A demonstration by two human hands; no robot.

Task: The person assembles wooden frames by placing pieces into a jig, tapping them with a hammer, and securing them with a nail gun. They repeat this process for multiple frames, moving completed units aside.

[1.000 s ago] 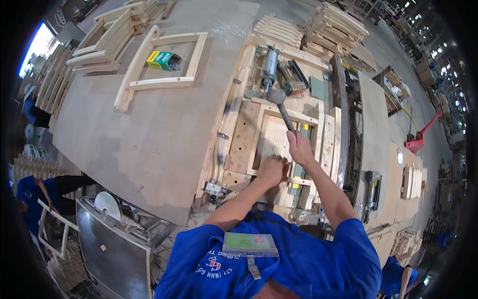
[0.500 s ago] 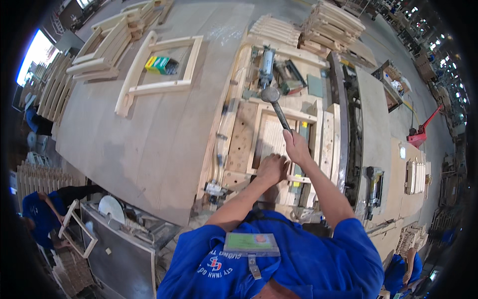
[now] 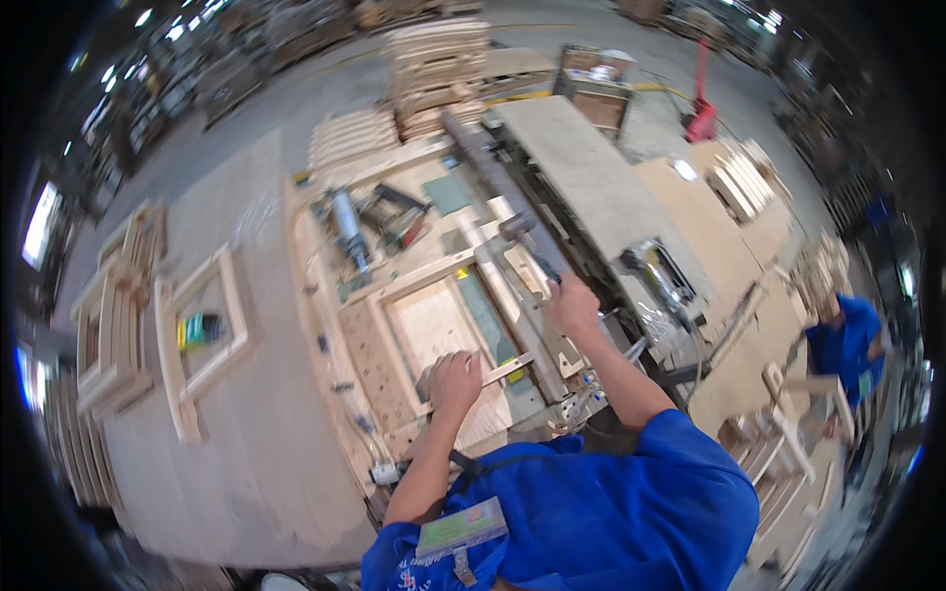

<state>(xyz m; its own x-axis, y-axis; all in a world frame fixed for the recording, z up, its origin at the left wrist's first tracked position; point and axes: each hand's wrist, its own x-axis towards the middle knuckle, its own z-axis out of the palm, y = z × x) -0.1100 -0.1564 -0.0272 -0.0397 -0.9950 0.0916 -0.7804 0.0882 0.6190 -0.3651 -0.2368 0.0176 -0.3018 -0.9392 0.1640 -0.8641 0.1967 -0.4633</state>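
Note:
My right hand (image 3: pixel 574 307) is wrapped round the handle of a hammer (image 3: pixel 540 260). Its dark head is over the right side of a workbench jig, near a pale wooden block. My left hand (image 3: pixel 455 382) is curled over the near rail of a pale wooden frame (image 3: pixel 422 280), with its fingertips partly hidden. The frame lies flat in the jig, beside a drilled wooden strip (image 3: pixel 372 347). Green pads with yellow patches show along its right side.
Beyond the frame are an air cylinder (image 3: pixel 348 225) and a dark tool (image 3: pixel 399 202). On the left table lies another wooden frame (image 3: pixel 239 300) around a green-yellow box (image 3: pixel 197 332). Slats are stacked (image 3: pixel 439 69) at the back. A co-worker in blue (image 3: pixel 845 345) is at right.
The whole view has swung to the right. The hammer has moved from above the frame's far rail to the jig's right side. My left hand stays at the near rail.

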